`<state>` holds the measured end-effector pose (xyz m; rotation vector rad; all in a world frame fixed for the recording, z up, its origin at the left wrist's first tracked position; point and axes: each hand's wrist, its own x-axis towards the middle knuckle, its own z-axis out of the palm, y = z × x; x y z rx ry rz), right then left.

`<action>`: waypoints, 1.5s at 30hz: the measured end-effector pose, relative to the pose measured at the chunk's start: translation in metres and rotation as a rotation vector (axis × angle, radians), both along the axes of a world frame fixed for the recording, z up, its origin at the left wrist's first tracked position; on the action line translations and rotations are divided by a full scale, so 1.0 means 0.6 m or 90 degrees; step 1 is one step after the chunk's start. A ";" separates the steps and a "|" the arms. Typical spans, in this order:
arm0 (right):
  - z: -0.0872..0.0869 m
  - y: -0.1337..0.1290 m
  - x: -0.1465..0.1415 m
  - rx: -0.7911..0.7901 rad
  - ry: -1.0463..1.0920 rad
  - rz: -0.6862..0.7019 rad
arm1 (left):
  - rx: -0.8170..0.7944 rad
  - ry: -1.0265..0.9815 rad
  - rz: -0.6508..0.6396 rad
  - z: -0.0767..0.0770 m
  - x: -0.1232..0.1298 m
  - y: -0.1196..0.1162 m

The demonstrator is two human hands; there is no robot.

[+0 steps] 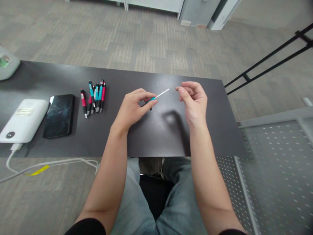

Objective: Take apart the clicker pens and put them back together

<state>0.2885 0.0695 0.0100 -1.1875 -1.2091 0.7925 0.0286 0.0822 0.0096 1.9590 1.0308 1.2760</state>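
Between the thumb and fingers of my left hand [134,106] is a blue pen barrel [152,99], mostly covered by the fingers. A thin white pen refill [162,93] sticks out of it, up and to the right. Just past the refill's tip, and apart from it, my right hand [194,98] has thumb and index finger pinched together. A small dark bit [177,88] shows at those fingertips, too small to make out. Both hands are above the dark table. Several pink and blue click pens [96,97] lie in a loose group left of my left hand.
A black phone [59,116] and a white power bank [24,120] with a white cable [56,162] lie on the left of the dark table [156,140]. A pale rounded object [8,65] stands at the far left. Perforated metal panels [274,156] adjoin the right side.
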 end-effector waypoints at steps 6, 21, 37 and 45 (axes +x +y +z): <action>0.001 -0.006 -0.003 -0.004 -0.019 0.005 | -0.030 -0.006 -0.019 0.001 0.005 0.000; 0.001 -0.006 -0.014 -0.022 0.027 0.008 | -0.029 0.014 -0.048 0.007 0.003 -0.003; -0.001 -0.010 -0.025 -0.035 -0.012 0.043 | -0.031 0.007 -0.047 0.006 0.006 -0.003; -0.009 -0.013 -0.038 -0.072 -0.045 0.123 | -0.040 0.021 -0.039 0.005 0.007 -0.002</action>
